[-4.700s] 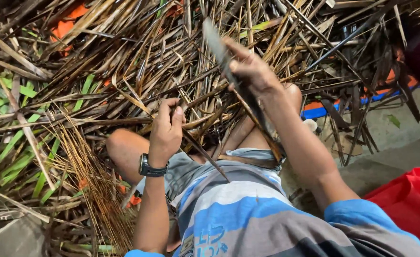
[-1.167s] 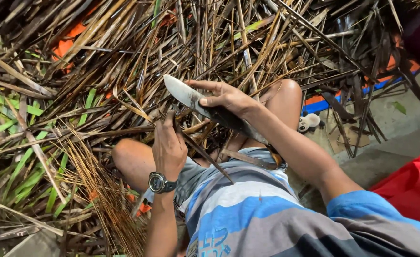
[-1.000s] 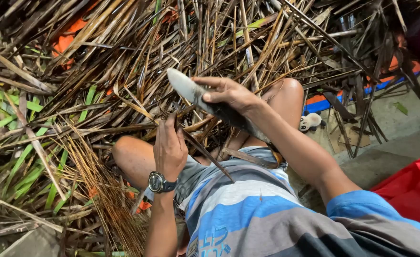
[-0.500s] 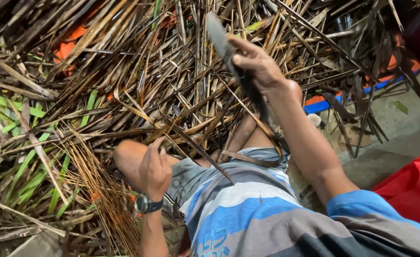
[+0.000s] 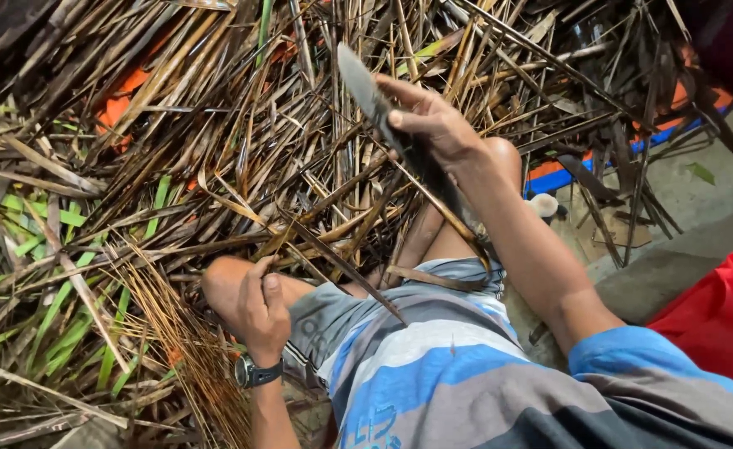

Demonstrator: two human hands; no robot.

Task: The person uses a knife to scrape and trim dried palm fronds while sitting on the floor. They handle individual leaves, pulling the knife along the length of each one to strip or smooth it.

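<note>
We see the right hand [image 5: 433, 125] raised over the heap of dry palm leaves [image 5: 300, 141], its fingers curled tight around the dark handle of a long knife [image 5: 383, 112]; the grey blade points up and away from the body, its tip over the brown fronds, and the index finger lies stretched along the blade's back. The left hand [image 5: 260, 306] sits low beside the bare left knee [image 5: 221, 283], fingers loosely curled and thumb up; we cannot tell whether it pinches anything, though it rests right against a bundle of thin, straw-coloured leaf ribs [image 5: 179, 333] that fans out toward the bottom edge. A dark wristwatch [image 5: 254, 372] circles that wrist. Between the two hands a long dark leaf strip [image 5: 345, 268] runs slantwise from the heap down onto the striped blue, grey and white shirt [image 5: 433, 366], touching the cloth at its pointed end. The right knee [image 5: 499, 158] shows just under the right forearm. Green leaves [image 5: 59, 316] lie mixed into the heap on the left, and orange sheeting [image 5: 121, 100] peeks through the fronds at upper left. A red cloth [image 5: 715, 316] fills the lower right corner, lying on grey concrete floor [image 5: 674, 208].
</note>
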